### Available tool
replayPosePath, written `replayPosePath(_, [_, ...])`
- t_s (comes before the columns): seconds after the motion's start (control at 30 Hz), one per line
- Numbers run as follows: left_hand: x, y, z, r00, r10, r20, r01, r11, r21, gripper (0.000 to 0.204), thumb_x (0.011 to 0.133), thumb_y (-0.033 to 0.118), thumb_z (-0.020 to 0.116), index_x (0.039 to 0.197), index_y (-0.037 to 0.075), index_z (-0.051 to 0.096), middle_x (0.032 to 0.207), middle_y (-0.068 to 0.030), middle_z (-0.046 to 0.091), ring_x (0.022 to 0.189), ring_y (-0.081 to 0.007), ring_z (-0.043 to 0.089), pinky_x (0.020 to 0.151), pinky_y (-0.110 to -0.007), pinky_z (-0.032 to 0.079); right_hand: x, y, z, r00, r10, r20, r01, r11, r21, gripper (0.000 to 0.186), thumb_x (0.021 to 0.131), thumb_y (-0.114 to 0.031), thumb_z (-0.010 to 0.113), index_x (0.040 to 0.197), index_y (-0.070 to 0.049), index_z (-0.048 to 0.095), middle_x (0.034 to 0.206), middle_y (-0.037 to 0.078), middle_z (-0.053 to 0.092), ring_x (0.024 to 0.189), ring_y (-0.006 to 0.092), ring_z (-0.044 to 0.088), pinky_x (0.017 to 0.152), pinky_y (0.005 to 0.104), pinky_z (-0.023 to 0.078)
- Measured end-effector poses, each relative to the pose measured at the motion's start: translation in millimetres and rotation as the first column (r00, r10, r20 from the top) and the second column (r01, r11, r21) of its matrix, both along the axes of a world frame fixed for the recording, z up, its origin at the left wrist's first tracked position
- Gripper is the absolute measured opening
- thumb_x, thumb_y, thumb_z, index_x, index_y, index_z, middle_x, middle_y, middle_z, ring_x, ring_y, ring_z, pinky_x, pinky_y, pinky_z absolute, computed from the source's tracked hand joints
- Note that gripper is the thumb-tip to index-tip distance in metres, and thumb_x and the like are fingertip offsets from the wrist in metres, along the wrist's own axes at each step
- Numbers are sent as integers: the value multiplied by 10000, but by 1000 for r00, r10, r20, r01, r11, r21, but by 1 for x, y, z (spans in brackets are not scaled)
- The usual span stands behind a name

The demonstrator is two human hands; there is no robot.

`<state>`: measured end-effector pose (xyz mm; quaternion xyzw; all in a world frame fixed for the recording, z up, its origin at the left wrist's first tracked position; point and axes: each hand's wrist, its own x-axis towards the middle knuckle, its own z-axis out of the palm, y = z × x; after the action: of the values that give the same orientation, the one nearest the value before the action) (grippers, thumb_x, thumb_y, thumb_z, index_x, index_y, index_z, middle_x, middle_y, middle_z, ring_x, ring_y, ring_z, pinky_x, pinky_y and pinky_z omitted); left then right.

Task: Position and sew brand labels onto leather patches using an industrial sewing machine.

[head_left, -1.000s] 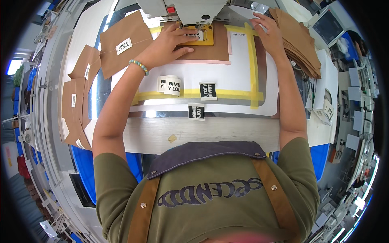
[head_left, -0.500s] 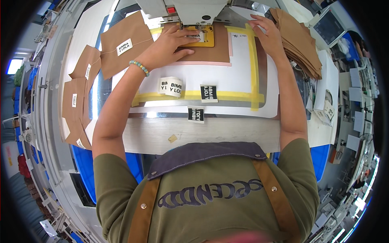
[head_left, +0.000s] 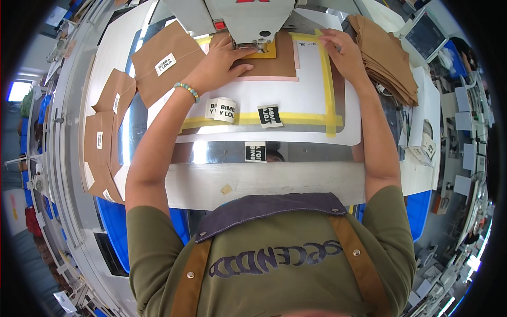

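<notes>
My left hand lies on a brown fabric panel, fingers spread, the fingertips close to the sewing machine head. A yellow frame sits on the panel, partly hidden under that head. The panel rests on a white template sheet edged with yellow tape. At the sheet's far right corner, my right hand touches the taped edge with bent fingers, thumb apart. Loose white labels and a black label lie on the sheet; another black label lies on the metal plate nearer me.
Brown pieces with white labels lie to the left, several more along the table's left side. A stack of brown pieces stands at the right, near a screen and an open white box. Blue bins show below the table.
The template sheet has slid away from me, baring more of the metal plate. Both hands have stayed with it. The white label inside the yellow frame is now mostly hidden under the machine head.
</notes>
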<state>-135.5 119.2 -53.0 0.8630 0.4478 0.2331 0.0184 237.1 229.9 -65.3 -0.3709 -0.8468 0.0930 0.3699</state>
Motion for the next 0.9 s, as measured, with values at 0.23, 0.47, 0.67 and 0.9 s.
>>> replayPosePath(0.23, [-17,-7,0,987,96,126,-79,987,-137,528,948,291,818,1429,112,691,1410,-144,623,1395,-358,518,1163,-459,452,-37,-45,22,981,186,47,-180,977,-111,271,1050,-240,673,1237,-66,761,1386,98,718,1331,303,622,1124,427,496])
replayPosePath(0.47, [-55,-25,11,971,170,169,-111,943,-314,684,887,277,880,1483,68,616,1525,-77,571,1372,-308,575,1163,-399,464,-66,-68,33,857,218,467,-197,976,-94,381,1027,-282,686,1319,-43,742,1470,57,678,1332,313,623,1101,445,524])
replayPosePath(0.67, [-56,-18,5,978,150,144,-117,969,-217,503,909,204,849,1385,97,725,1461,-52,621,1345,-288,589,1139,-385,486,-63,-75,31,835,200,513,-184,980,-81,415,1026,-299,664,1358,-56,722,1513,71,650,1375,293,602,1121,435,518])
replayPosePath(0.9, [-25,-23,-4,996,79,39,-84,983,161,148,935,162,788,1047,68,810,1072,-21,742,986,-265,699,866,-404,593,-58,-104,34,892,160,423,-254,951,176,357,945,-229,769,1261,-69,731,1267,57,700,1199,264,634,1008,414,539])
